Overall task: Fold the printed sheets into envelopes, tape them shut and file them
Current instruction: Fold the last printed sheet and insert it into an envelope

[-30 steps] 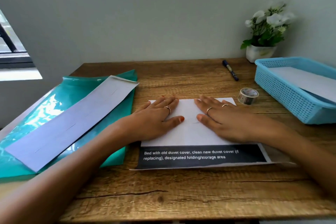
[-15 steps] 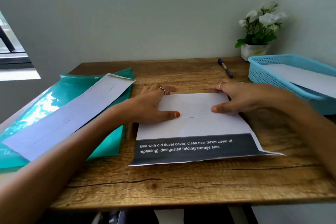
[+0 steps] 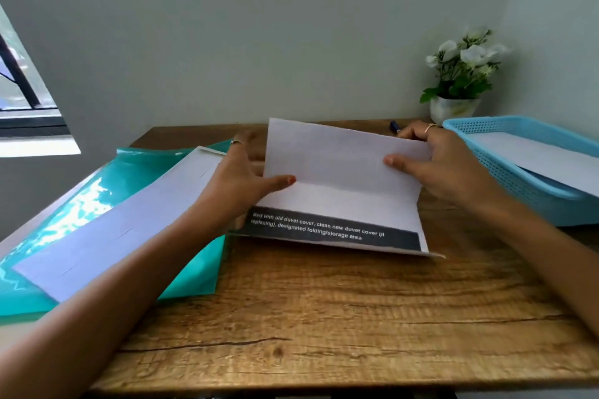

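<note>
A printed sheet (image 3: 340, 172), white with a black text band along its near edge, lies in the middle of the wooden table (image 3: 324, 317). Its far part is lifted and stands up from a crease. My left hand (image 3: 240, 181) pinches the sheet's left edge, thumb on the front. My right hand (image 3: 431, 165) pinches its right edge the same way. A long folded white sheet (image 3: 113, 223) lies on a teal plastic folder (image 3: 81, 201) at the left.
A light blue basket (image 3: 525, 178) holding white paper stands at the right edge. A potted plant with white flowers (image 3: 460, 81) sits at the back right, with a dark marker (image 3: 394, 126) beside it. A window (image 3: 22, 97) is at the left.
Both hands went from pressing flat on the folded sheet to gripping its side edges. The far part of the sheet rose off the table. The tape roll is out of sight behind the paper.
</note>
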The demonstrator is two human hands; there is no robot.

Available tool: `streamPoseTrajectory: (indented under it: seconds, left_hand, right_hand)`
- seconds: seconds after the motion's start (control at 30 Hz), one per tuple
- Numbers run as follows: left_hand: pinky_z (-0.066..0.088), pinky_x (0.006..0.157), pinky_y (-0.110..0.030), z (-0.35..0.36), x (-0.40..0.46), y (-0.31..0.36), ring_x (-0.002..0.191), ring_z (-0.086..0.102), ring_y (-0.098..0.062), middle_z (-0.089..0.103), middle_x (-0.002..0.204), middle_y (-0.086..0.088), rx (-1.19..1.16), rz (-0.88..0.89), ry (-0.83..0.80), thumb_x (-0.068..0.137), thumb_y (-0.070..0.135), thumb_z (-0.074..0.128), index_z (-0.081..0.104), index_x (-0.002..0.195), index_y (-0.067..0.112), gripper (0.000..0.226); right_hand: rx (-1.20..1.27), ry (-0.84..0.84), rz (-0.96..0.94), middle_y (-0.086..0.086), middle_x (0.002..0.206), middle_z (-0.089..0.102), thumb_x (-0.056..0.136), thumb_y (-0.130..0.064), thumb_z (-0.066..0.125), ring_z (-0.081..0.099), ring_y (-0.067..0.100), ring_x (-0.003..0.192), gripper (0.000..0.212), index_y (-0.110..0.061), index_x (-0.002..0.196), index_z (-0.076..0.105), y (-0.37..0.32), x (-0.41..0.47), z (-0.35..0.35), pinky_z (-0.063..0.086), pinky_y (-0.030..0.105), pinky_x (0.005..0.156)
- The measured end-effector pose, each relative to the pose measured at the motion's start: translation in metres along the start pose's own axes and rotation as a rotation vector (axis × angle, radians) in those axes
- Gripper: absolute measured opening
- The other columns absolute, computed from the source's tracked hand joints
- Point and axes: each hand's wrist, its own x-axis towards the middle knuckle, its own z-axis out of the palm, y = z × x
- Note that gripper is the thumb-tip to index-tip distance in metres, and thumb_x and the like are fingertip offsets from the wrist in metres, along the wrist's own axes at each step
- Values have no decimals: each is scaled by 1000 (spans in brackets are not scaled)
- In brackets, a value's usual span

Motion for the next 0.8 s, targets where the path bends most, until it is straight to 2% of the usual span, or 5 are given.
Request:
streamPoseTrajectory:
  seconds: [0.13,0.27,0.43,0.67,0.8]
  left_hand:
    - [54,88,-42,-4,4,-10,96,66,-22,66,110,-6,-84,-191,-91,70,7,78,50,123,17,61]
    - [53,89,-43,-4,5,-13,94,67,-23,69,104,-4,-47,-172,-70,75,2,73,61,116,14,44]
    - [54,81,-33,-8,1,-11,90,67,-21,71,96,-6,-96,-178,-44,78,-7,65,65,94,16,28]
    - [45,87,-35,-13,1,-9,98,60,-29,64,108,-26,-90,-270,-121,89,-8,38,65,103,-3,31]
    - [48,92,-28,-18,-5,2,107,61,-20,68,110,-10,-376,-337,-149,92,-2,31,67,105,5,39]
  right_hand:
    - [92,25,-6,-7,96,59,81,-26,70,58,11,89,23,-18,101,60,5,0,1,53,27,71]
    - [79,-142,-52,-16,95,57,77,-20,74,59,5,84,28,-35,91,56,4,-1,-4,52,14,60]
    - [154,-314,-61,-11,87,70,76,-12,72,63,-6,78,20,-26,90,70,-2,-3,-26,47,7,57]
    - [-1,-551,-112,-16,97,72,79,-7,71,63,1,98,25,-28,93,74,-1,-4,-34,53,23,84]
    - [-111,-648,-109,-19,105,67,77,-13,73,60,1,104,24,-35,84,74,2,-6,-27,49,29,95]
